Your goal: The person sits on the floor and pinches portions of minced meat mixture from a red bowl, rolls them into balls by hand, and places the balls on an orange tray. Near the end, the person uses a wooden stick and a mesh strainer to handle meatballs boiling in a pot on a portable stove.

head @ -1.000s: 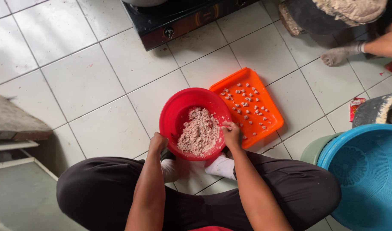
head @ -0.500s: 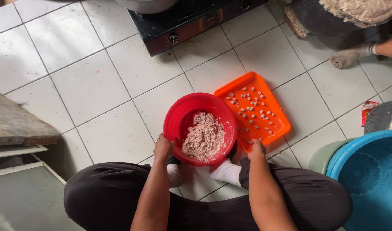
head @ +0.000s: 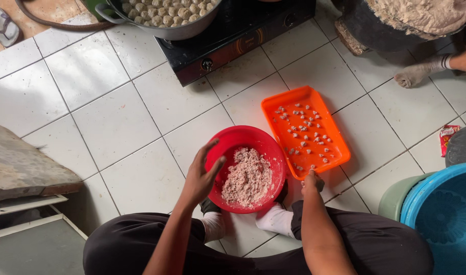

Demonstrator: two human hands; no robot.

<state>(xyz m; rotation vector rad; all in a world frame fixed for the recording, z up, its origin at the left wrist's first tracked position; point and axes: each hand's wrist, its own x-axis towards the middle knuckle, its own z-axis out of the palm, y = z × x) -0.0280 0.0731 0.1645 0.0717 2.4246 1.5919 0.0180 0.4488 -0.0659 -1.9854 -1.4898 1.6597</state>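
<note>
My left hand [head: 201, 175] rested on the near-left rim of the red bowl [head: 228, 147], fingers spread and loosely open, thumb reaching over the rim toward the inside; it gripped nothing firmly. The bowl sat on the tiled floor [head: 116, 122] directly right of that hand and held a heap of pale pinkish minced mixture [head: 248, 177], piled toward the bowl's near-right side.

My right hand [head: 311, 181] was at the near corner of the orange tray [head: 340, 150], fingers curled downward against the tray's edge. Whether it held a piece of mixture I could not tell. The tray lay just beyond that hand, touching or nearly touching the bowl's right side, and carried many small pale balls [head: 307, 133] scattered over its base.

Well beyond both hands, a large metal pot [head: 182, 31] filled with pale balls stood on a black stove [head: 243, 35]. To the far right of my right hand were a blue basin [head: 441, 219] and a green basin [head: 396, 198]. Another person's gloved hand [head: 421, 74] rested on the floor near a dark tub of dough [head: 421, 15].
</note>
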